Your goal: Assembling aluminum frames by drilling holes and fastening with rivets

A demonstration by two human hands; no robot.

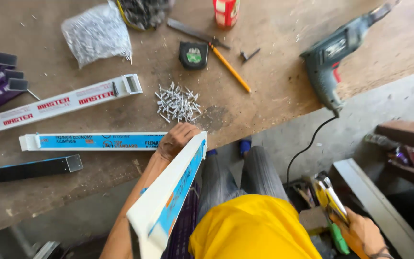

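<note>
A: Head view: what is held?

B: The left hand [177, 140] is clenched around a white and blue aluminium channel [171, 192] at the workbench [264, 91] edge; the right hand [362, 232] is wrapped round a yellow rivet gun [329, 199].

A: Advice?

B: Brace the channel firmly; loose rivets [178, 103] lie near.

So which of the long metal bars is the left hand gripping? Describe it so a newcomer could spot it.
Start at the wooden workbench and find its near edge, below the pile of rivets. The left hand grips a white aluminium bar with blue film there. Unlike the other bars, it slants off the bench toward the camera.
</note>
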